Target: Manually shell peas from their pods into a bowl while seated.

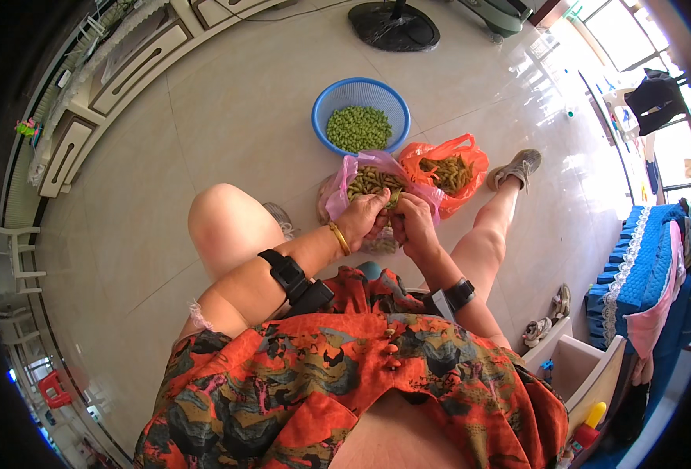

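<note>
My left hand (365, 218) and my right hand (413, 226) meet over a pink plastic bag (337, 192) of green pods (366, 177), both pinched on a green pod (394, 198) between their fingertips. To the right of it sits an orange plastic bag (466, 195) with more brownish-green pods (448, 171). Behind both bags, a blue mesh basket (324, 99) holds shelled green beans (358, 127). The lower part of the pink bag is partly hidden by my hands.
My legs (224, 223) flank the bags on the tiled floor (126, 234). Cabinets (137, 62) line the back left, with a black stand base (392, 27) behind the basket. An open drawer (572, 363), shoes (539, 331) and blue quilted cloth (634, 273) are at the right.
</note>
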Demonstrator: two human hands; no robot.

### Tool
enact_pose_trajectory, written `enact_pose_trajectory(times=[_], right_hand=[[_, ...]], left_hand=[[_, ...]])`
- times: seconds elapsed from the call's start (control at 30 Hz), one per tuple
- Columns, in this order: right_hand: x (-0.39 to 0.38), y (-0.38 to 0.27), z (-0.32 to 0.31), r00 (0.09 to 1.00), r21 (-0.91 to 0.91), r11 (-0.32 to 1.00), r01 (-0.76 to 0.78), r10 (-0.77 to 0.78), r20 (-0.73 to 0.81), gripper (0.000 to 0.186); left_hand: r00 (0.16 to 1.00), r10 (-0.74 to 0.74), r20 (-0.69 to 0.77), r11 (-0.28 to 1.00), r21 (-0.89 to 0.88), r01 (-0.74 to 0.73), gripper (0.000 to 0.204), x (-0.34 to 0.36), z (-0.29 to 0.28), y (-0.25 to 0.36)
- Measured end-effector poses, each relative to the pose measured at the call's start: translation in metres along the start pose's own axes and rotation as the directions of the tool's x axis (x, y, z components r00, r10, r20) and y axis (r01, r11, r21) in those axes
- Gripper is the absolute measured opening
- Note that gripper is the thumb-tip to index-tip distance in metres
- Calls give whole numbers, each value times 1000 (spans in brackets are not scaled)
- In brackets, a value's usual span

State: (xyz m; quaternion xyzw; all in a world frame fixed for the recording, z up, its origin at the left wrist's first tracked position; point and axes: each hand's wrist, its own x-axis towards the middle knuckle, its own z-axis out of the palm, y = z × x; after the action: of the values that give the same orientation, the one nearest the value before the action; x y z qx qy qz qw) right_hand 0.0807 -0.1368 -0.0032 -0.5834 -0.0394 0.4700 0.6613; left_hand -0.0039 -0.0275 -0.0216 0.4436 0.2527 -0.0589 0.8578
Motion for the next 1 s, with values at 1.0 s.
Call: enact_pose_trajectory(times=[1.0], right_hand=[[-1, -4, -13, 998, 152, 986, -65, 62, 27, 14]], left_hand=[[996, 84, -9, 970, 231, -80, 41, 2, 6, 5]])
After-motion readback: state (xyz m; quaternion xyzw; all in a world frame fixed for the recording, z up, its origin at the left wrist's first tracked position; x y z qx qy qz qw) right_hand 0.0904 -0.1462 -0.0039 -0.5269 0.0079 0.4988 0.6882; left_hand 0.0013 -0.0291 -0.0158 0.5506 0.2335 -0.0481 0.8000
